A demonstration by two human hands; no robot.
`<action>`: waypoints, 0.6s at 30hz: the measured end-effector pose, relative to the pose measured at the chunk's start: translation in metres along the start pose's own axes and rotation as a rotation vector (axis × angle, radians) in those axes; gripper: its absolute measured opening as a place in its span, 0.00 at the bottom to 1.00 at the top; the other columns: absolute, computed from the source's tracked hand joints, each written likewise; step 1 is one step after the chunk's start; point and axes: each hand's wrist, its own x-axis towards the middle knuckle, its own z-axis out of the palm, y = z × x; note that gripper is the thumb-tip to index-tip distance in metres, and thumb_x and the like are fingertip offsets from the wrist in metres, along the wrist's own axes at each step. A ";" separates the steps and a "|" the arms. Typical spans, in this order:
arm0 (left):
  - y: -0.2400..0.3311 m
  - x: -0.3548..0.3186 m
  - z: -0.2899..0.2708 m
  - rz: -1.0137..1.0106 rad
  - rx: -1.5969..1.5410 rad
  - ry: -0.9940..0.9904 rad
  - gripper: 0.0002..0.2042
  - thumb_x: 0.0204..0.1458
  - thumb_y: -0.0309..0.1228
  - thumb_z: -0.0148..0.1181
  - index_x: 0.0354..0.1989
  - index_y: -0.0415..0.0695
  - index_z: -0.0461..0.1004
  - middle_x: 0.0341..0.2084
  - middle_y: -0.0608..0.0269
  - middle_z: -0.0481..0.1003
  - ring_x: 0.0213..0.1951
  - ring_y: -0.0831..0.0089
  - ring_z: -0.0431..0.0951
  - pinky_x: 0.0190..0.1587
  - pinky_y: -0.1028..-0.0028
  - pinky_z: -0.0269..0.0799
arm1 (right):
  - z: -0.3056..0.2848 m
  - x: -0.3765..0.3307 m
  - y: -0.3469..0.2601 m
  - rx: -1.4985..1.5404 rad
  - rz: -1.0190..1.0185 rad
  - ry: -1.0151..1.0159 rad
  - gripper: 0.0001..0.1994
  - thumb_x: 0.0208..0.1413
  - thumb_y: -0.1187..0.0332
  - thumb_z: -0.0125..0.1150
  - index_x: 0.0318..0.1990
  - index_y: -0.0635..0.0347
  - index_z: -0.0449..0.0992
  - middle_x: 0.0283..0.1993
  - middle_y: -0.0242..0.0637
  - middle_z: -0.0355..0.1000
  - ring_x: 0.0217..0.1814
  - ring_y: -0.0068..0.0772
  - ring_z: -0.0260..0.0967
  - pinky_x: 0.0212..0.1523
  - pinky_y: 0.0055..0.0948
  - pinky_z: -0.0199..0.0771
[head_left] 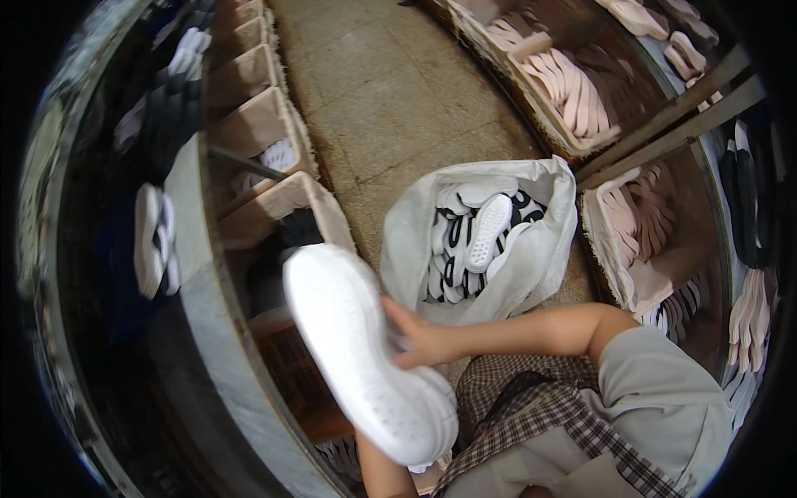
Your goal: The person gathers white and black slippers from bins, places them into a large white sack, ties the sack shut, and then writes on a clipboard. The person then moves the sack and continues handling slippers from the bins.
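A person seen from above holds a large white shoe sole (353, 340) in front of the body, its studded, dimpled end nearest the wearer and its other end tilted away to the left. The right hand (425, 340) comes in from the right and grips the sole's narrow waist, thumb and fingers closed on the near edge, with the fingertips hidden behind it. The left forearm (383, 469) rises from below and disappears under the sole; the left hand is hidden there, so whether it is spread or pinching cannot be told. The sole is slightly blurred. Just beyond the right hand, an open whitish sack (407, 220) stands on the tiled floor (357, 100), holding a jumble of white and black soles (488, 232), one lying dimpled side up on top. To the left of the hands runs a grey ledge (184, 216), with a few pale soles (148, 241) beyond it; beside it, a row of cloth-lined bins (282, 199) stretches away. To the right, past the sack, more bins hold stacked pale pink soles (573, 95) and brown ones. Nearer than the right hand are a checked apron (531, 423) and the right arm's grey sleeve (656, 382).
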 end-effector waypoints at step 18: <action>-0.294 0.305 0.122 0.239 1.633 -0.112 0.51 0.40 0.51 0.65 0.65 0.36 0.41 0.60 0.24 0.45 0.60 0.36 0.56 0.59 0.57 0.57 | -0.279 -0.187 0.358 -1.248 0.791 0.079 0.17 0.54 0.60 0.46 0.47 0.55 0.74 0.56 0.40 0.67 0.58 0.41 0.62 0.59 0.69 0.41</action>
